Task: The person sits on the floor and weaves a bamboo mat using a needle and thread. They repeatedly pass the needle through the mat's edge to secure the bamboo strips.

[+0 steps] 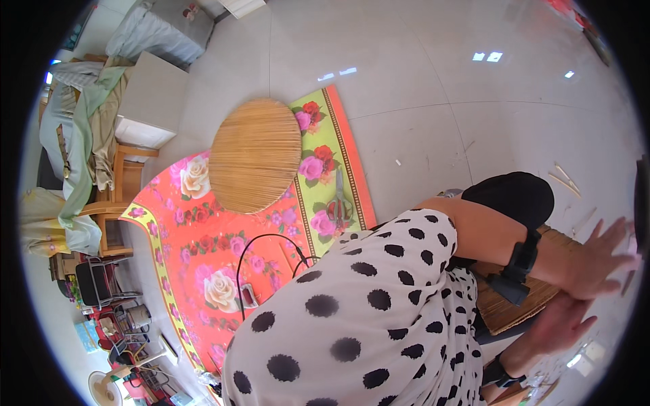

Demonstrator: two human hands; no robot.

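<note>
Hands (596, 267) close together, blurred; cannot tell if gripping; brown sheet (533, 299) partly hidden

L hand (596, 264) blurry nr R rim, fingertips lost in glare/dark edge; can't tell if it grips anything. R hand (552, 331) also blurred, partly behind L hand/wrist, grip unclear. Brown board (525, 310) partly hidden by L forearm. Floral mat (217, 260) partly covered by round slatted panel (256, 155) & dotted shirt (345, 325). Cable (277, 235) end hidden behind shirt. Red item (560, 5) top R cut off, unclear. White bit (398, 162) on floor too small to ID.
</note>
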